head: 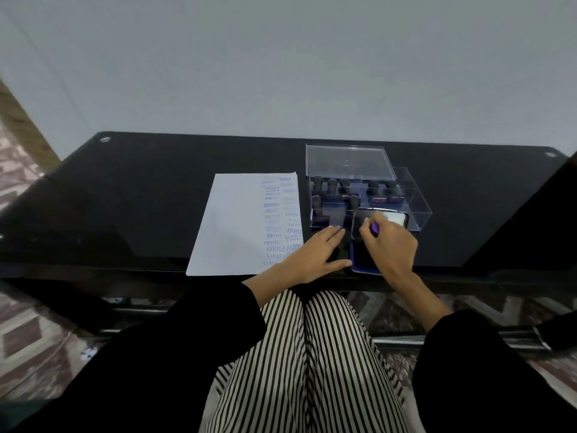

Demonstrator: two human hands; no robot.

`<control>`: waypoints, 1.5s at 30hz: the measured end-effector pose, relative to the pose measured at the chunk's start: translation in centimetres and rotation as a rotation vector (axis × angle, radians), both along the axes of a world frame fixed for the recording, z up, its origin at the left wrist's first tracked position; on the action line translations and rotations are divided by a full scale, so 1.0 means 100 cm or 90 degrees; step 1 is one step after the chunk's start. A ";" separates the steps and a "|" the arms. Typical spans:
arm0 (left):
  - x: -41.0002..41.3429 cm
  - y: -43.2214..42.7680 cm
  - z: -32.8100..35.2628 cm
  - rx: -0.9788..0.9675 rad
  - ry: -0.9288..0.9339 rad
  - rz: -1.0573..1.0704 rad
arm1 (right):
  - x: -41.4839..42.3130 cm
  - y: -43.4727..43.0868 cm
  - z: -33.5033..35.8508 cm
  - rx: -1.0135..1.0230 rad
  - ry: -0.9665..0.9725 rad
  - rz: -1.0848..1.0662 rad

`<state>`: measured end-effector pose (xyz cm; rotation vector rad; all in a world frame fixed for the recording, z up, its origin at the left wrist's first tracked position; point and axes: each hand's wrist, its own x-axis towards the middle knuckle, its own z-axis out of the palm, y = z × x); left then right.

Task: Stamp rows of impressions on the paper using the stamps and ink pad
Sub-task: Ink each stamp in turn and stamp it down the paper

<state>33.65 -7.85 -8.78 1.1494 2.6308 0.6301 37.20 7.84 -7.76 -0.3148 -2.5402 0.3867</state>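
Note:
A white sheet of paper (234,223) lies on the black table, with blue impressions in two columns along its right side. A blue ink pad (362,260) sits open at the table's near edge, its lid (379,221) raised behind it. My right hand (392,245) hovers over the pad, fingers curled round a small purple-tipped stamp (375,228). My left hand (315,256) lies flat, fingers straight, between the paper's right edge and the pad. A clear plastic box (418,210) behind the pad holds several dark-handled stamps (332,190).
The box's clear lid (346,160) stands propped up behind it. The black glass table (140,198) ends just before my lap, and a plain wall rises behind it. Patterned floor shows at both sides.

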 end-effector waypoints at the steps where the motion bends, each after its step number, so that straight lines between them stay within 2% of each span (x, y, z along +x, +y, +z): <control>1: -0.006 -0.008 0.006 0.044 0.005 0.015 | -0.004 -0.002 0.006 -0.031 0.034 -0.002; 4: -0.030 -0.040 0.018 0.132 0.034 0.066 | -0.031 -0.018 0.029 -0.105 0.080 0.004; 9: -0.073 -0.089 0.023 0.235 0.080 0.208 | -0.098 -0.058 0.057 -0.144 0.028 0.059; 12: -0.099 -0.111 0.016 0.196 0.082 0.302 | -0.135 -0.086 0.056 -0.154 -0.024 0.129; 17: -0.129 -0.133 -0.002 0.046 0.085 0.386 | -0.188 -0.118 0.038 -0.121 -0.124 0.205; 22: -0.140 -0.130 -0.022 -0.082 0.064 0.388 | -0.221 -0.132 0.015 -0.050 -0.190 0.265; 29: -0.140 -0.131 -0.040 -0.095 0.070 0.355 | -0.234 -0.141 0.007 0.011 -0.202 0.295; 35: -0.142 -0.130 -0.040 -0.100 0.079 0.348 | -0.249 -0.144 0.019 0.002 -0.156 0.259; 41: -0.155 -0.128 -0.027 -0.102 0.174 0.353 | -0.277 -0.143 0.032 -0.006 -0.168 0.240; 45: -0.169 -0.120 -0.029 -0.107 0.138 0.338 | -0.288 -0.146 0.032 0.000 -0.181 0.251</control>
